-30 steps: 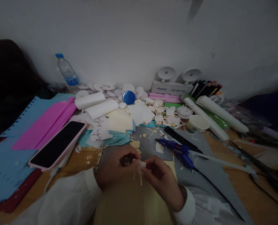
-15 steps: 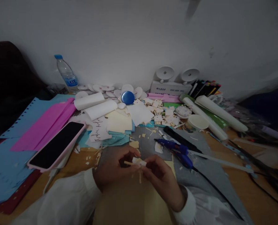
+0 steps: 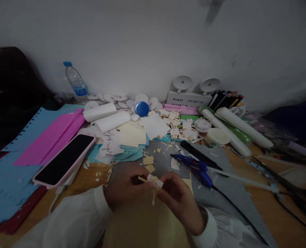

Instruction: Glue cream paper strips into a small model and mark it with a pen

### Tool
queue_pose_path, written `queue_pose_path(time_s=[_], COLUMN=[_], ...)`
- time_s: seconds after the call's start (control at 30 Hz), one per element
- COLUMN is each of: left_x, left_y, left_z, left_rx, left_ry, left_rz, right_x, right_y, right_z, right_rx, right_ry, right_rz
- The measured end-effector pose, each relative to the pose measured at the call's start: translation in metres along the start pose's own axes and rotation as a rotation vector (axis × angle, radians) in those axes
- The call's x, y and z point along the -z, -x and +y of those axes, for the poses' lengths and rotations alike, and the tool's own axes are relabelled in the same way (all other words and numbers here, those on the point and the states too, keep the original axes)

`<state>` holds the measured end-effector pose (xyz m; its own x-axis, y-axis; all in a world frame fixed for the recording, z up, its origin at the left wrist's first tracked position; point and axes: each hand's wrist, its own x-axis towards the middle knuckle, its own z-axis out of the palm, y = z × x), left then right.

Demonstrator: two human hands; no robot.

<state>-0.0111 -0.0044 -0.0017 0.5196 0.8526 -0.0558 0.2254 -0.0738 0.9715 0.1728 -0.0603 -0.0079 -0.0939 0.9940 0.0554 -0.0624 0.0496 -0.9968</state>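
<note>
My left hand [image 3: 124,187] and my right hand [image 3: 180,199] meet low in the middle of the view, both pinched on a small pale paper piece [image 3: 154,181] with thin cream strips sticking out of it. They hover over a cream sheet [image 3: 142,224] lying on a grey mat [image 3: 230,193]. A blue glue gun [image 3: 194,167] rests on the mat just right of my right hand.
A phone in a pink case [image 3: 65,158] lies left, on blue [image 3: 3,182] and pink sheets [image 3: 49,136]. Behind are white rolls [image 3: 108,117], a blue badge [image 3: 141,108], paper scraps [image 3: 178,125], a paper cup [image 3: 216,136], a water bottle [image 3: 75,82], markers [image 3: 226,98] and cables [image 3: 292,193].
My fingers have turned the small paper piece a little; a thin strip now points out to the left. The view has shifted slightly.
</note>
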Motion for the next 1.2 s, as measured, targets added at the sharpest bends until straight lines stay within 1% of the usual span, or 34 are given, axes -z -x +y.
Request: queue_pose_path(time_s=[0.07,0.13,0.2,0.27,0.37,0.43,0.47,0.5,0.53,0.57,0.6,0.67,0.7,0.8,0.9,1.0,1.07,1.13,1.2], left_x=[0.0,0.0,0.0,-0.001,-0.003,-0.005,-0.006,-0.007,-0.008,-0.009,-0.01,-0.011,-0.011,-0.011,-0.01,-0.009,-0.009,-0.01,-0.01], left_y=[0.0,0.001,0.001,0.001,-0.002,-0.004,-0.005,-0.006,-0.006,-0.007,-0.007,-0.008,-0.008,-0.008,-0.006,-0.004,-0.004,-0.004,-0.005], left_z=[0.002,0.004,0.005,0.004,0.0,-0.001,-0.001,0.0,0.001,0.003,0.004,0.006,0.007,0.006,0.005,0.005,0.006,0.007,0.008], left_rx=[0.005,0.041,0.075,0.081,0.064,0.064,0.067,0.07,0.079,0.092,0.107,0.138,0.146,0.13,0.096,0.07,0.07,0.085,0.118], left_ry=[0.025,0.081,0.159,0.263,0.421,0.505,0.535,0.557,0.569,0.575,0.577,0.566,0.547,0.473,0.425,0.426,0.431,0.433,0.445], left_rz=[-0.009,0.002,0.027,0.045,0.074,0.089,0.089,0.085,0.085,0.087,0.092,0.093,0.088,0.075,0.046,0.014,0.01,0.021,0.041], right_x=[0.001,0.004,0.011,0.023,0.05,0.071,0.082,0.092,0.102,0.109,0.115,0.122,0.123,0.12,0.114,0.113,0.116,0.12,0.125], right_y=[0.001,0.005,0.013,0.027,0.053,0.068,0.074,0.076,0.076,0.074,0.07,0.057,0.05,0.027,0.011,0.003,0.003,0.007,0.014], right_z=[-0.002,-0.007,-0.013,-0.018,-0.022,-0.019,-0.017,-0.015,-0.012,-0.01,-0.007,-0.003,-0.002,0.004,0.013,0.022,0.023,0.019,0.012], right_rx=[0.015,0.061,0.118,0.169,0.208,0.201,0.189,0.176,0.156,0.148,0.154,0.185,0.209,0.289,0.386,0.406,0.392,0.348,0.305], right_ry=[0.024,0.097,0.187,0.279,0.485,0.654,0.732,0.796,0.844,0.88,0.91,0.984,1.038,1.199,1.294,1.341,1.313,1.257,1.214], right_rz=[-0.061,-0.099,-0.091,-0.04,0.112,0.296,0.411,0.503,0.566,0.609,0.621,0.595,0.56,0.412,0.292,0.271,0.267,0.275,0.337])
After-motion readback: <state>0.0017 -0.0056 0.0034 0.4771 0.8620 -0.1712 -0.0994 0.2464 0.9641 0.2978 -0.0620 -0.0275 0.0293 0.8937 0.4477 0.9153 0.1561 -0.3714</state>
